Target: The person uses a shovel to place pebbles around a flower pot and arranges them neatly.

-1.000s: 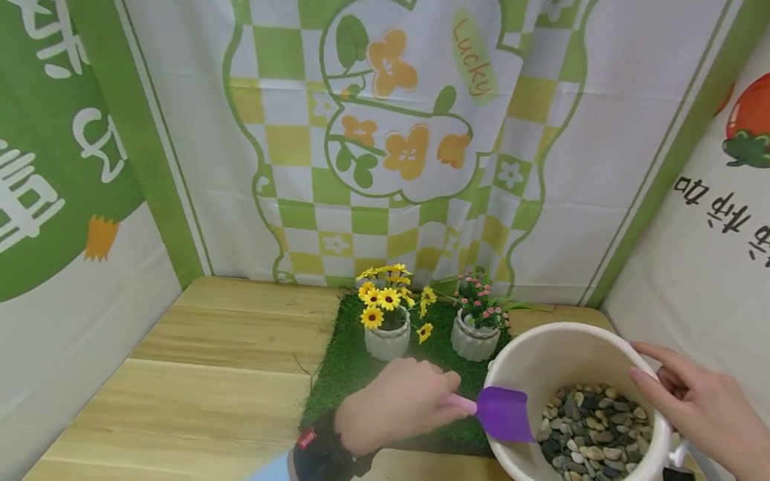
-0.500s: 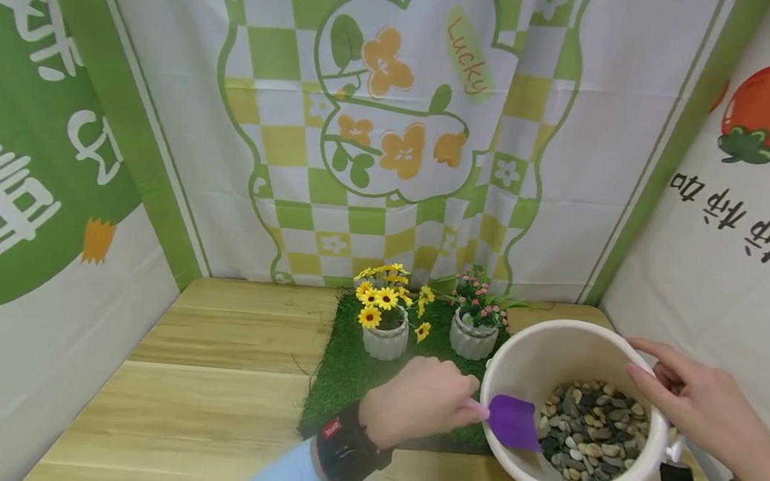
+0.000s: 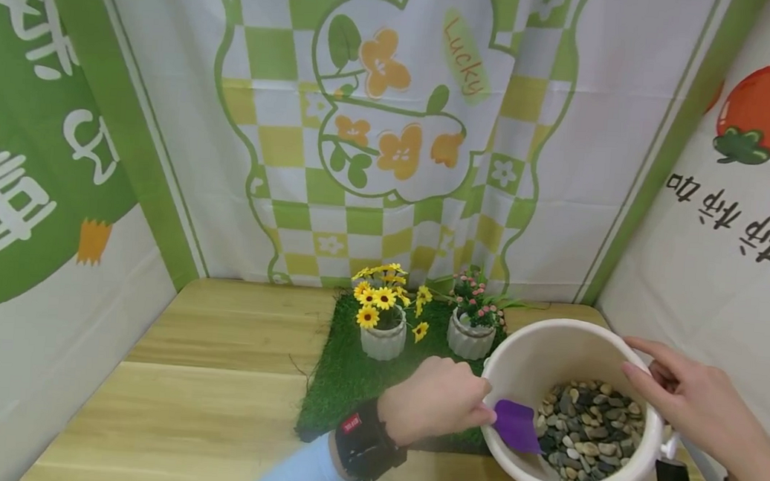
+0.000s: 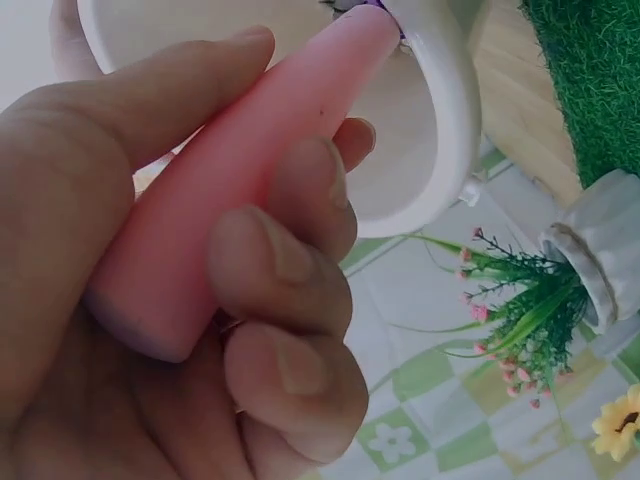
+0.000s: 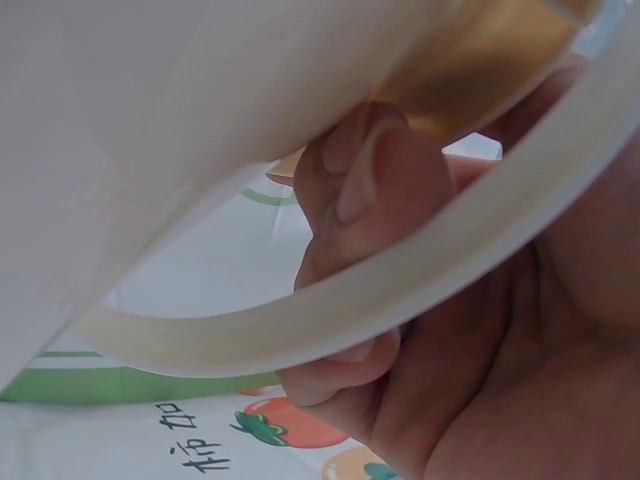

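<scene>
In the head view my left hand (image 3: 437, 401) grips a toy shovel by its pink handle (image 4: 240, 190), fingers curled round it in the left wrist view. The shovel's purple blade (image 3: 516, 427) dips inside the near left wall of a white bucket (image 3: 556, 334), its tip beside the pebbles (image 3: 589, 434) at the bottom. My right hand (image 3: 695, 404) holds the bucket's right rim, thumb at the edge and the other fingers bent against the outside. The bucket leans toward me. Its curved white carrying handle (image 5: 300, 335) crosses my right fingers in the right wrist view.
Behind the left hand, a green turf mat (image 3: 341, 386) lies on the wooden table (image 3: 213, 392). On it stand a pot of yellow flowers (image 3: 383, 337) and a pot of pink flowers (image 3: 471, 336), close to the bucket. Printed cloth walls (image 3: 400, 219) enclose the back and sides.
My left hand has moved right and slightly down, carrying the shovel blade deeper into the bucket toward the pebbles. The right hand stays on the rim.
</scene>
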